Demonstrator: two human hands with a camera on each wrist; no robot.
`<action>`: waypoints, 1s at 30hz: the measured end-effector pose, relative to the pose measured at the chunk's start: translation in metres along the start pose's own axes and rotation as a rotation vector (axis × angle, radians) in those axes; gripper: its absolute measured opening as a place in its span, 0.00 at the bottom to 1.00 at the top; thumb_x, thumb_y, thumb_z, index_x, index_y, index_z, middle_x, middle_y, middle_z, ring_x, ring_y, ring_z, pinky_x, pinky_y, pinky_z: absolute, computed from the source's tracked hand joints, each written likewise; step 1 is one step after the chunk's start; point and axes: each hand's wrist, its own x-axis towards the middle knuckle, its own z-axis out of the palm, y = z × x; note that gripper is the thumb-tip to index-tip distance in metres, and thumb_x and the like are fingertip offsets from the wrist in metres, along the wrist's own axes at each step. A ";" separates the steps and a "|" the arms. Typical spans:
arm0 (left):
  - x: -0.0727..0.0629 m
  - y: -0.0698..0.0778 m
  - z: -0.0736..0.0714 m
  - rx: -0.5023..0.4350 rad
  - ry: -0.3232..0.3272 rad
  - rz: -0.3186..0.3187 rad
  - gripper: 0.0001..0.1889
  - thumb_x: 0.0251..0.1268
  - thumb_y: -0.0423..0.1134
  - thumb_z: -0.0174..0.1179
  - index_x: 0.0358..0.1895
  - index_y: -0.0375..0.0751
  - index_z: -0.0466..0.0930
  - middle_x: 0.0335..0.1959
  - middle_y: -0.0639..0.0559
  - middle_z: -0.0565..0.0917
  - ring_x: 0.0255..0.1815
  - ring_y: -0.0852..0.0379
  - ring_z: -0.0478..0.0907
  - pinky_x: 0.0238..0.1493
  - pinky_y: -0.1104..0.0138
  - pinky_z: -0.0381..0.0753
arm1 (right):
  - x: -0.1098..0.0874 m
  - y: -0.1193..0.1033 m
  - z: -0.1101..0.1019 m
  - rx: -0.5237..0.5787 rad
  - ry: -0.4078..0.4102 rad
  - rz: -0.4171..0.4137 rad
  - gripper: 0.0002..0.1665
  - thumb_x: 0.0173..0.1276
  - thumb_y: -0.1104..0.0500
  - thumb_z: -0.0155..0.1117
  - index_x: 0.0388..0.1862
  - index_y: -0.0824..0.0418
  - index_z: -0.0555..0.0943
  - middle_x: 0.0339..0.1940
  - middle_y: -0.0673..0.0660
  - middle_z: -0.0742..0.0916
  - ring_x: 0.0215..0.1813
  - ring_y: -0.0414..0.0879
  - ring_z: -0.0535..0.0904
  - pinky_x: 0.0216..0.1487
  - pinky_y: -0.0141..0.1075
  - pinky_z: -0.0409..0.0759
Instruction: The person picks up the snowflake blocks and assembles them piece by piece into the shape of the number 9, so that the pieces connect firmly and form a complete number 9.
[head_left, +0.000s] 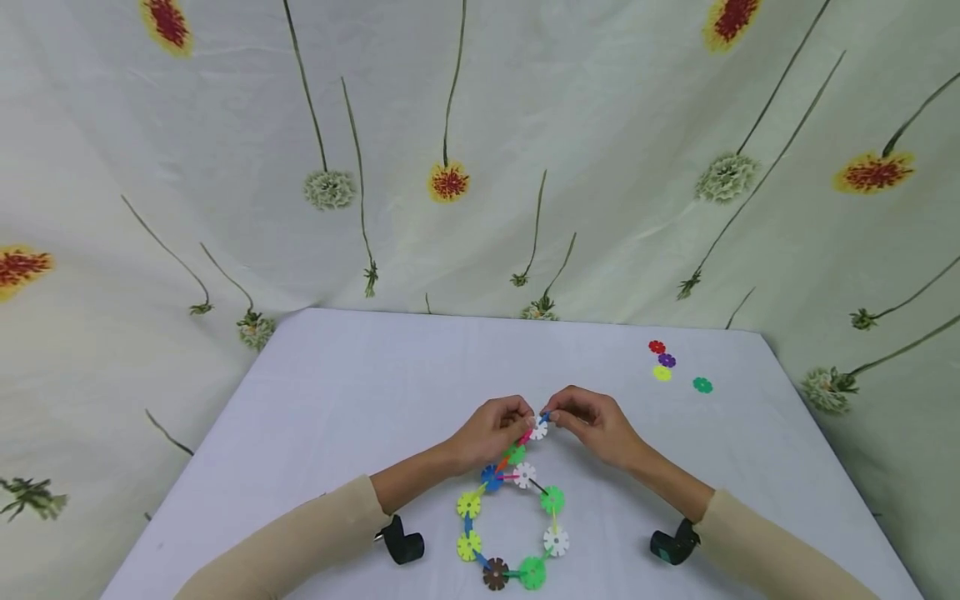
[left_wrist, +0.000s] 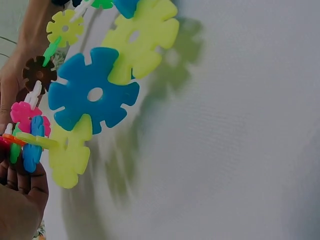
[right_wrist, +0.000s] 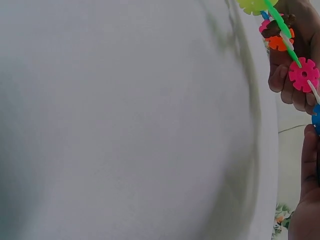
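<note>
A ring of colourful snowflake discs [head_left: 517,517] lies partly on the white table [head_left: 360,400], its far end lifted. My left hand [head_left: 523,423] and right hand [head_left: 555,417] both pinch that raised end, around a white disc [head_left: 538,428] and a pink one. The left wrist view shows a blue disc [left_wrist: 94,95], yellow-green discs [left_wrist: 145,37] and a pink disc [left_wrist: 25,112] up close, with my left hand's fingers [left_wrist: 20,195] curled below them. In the right wrist view a pink disc [right_wrist: 303,75] and an orange disc [right_wrist: 279,42] sit against the left hand's fingers [right_wrist: 285,80].
Loose discs lie at the back right of the table: red [head_left: 657,347], purple [head_left: 667,360], yellow [head_left: 662,373] and green [head_left: 702,384]. A flowered cloth [head_left: 480,167] hangs behind and around the table. Black wrist cameras [head_left: 402,543] sit near both sleeves.
</note>
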 end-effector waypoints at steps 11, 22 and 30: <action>0.005 -0.005 -0.005 -0.046 0.029 -0.025 0.10 0.84 0.38 0.56 0.49 0.34 0.82 0.37 0.51 0.81 0.38 0.60 0.77 0.45 0.73 0.77 | 0.005 -0.004 -0.002 -0.020 0.018 0.014 0.18 0.79 0.64 0.66 0.64 0.66 0.80 0.57 0.66 0.90 0.53 0.58 0.91 0.54 0.31 0.88; 0.003 -0.005 -0.007 -0.076 0.070 -0.056 0.10 0.83 0.38 0.57 0.49 0.34 0.82 0.36 0.53 0.81 0.38 0.60 0.76 0.46 0.73 0.77 | 0.000 -0.004 -0.015 -0.054 0.067 0.086 0.21 0.78 0.62 0.69 0.64 0.69 0.79 0.58 0.68 0.90 0.56 0.44 0.90 0.57 0.28 0.86; 0.003 -0.008 -0.009 -0.084 0.077 -0.078 0.10 0.83 0.39 0.57 0.49 0.35 0.82 0.35 0.56 0.80 0.38 0.60 0.76 0.45 0.72 0.77 | -0.006 0.011 -0.037 -0.168 0.194 0.189 0.19 0.79 0.55 0.69 0.62 0.64 0.82 0.54 0.62 0.91 0.52 0.47 0.89 0.55 0.25 0.84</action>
